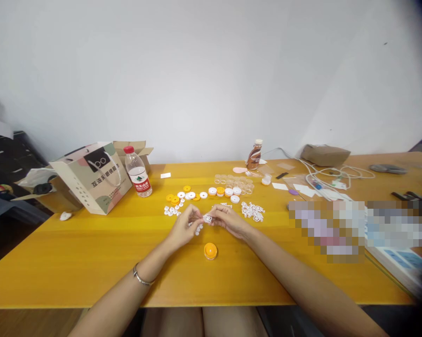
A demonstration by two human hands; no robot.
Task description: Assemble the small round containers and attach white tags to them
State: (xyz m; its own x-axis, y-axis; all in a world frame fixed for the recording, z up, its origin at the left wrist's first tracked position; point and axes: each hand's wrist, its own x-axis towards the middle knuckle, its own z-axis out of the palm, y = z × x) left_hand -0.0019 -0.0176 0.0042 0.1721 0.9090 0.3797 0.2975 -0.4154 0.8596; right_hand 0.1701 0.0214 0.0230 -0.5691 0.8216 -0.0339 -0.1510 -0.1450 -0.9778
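Between my two hands, above the middle of the table, is a small white openwork plastic piece (207, 218). The fingertips of my left hand (185, 228) pinch its left side, and my right hand (229, 221) pinches its right side. Just below them on the table sits an orange round part (210, 251) with a domed middle and a clear rim. Small white pieces (198, 229) lie partly hidden under my left fingers. More white openwork pieces (253, 211) are heaped right of my right hand. Small white caps (172, 210) lie left of my left hand.
Orange and white discs (220, 191) and clear rings (234, 182) are spread beyond my hands. A water bottle (139, 175) and paper bag (95, 180) stand left. Behind to the right are a brown drink bottle (254, 157), cables (316, 173) and a brown packet (325, 155).
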